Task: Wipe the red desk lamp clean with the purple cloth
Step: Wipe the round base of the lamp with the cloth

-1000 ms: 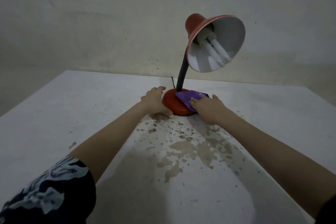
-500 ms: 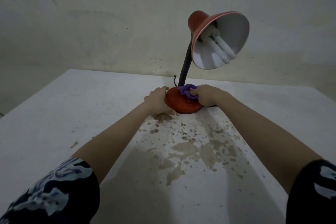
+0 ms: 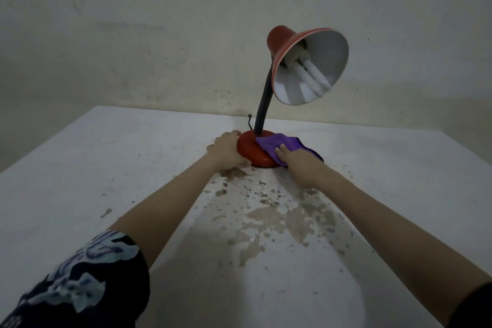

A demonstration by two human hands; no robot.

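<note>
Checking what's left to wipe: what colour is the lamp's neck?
Black; the neck rises from the red base. Head view shows it best.

Glossy lamp base point(image 3: 253, 150), soft cloth point(image 3: 277, 145)

The worktop point(image 3: 106, 168) is white, with a matt and slightly dirty surface, and its far edge meets a pale wall point(image 3: 159, 34). In the middle of the worktop there is a wide group of brown stains point(image 3: 266, 216): some large irregular patches, with many small spots around them. One small brown blotch point(image 3: 106, 212) lies alone, well apart to the left. The wall is uneven in colour, with faint scratches, and dark specks point(image 3: 226, 93) are scattered low on it, just above the worktop edge.
</note>
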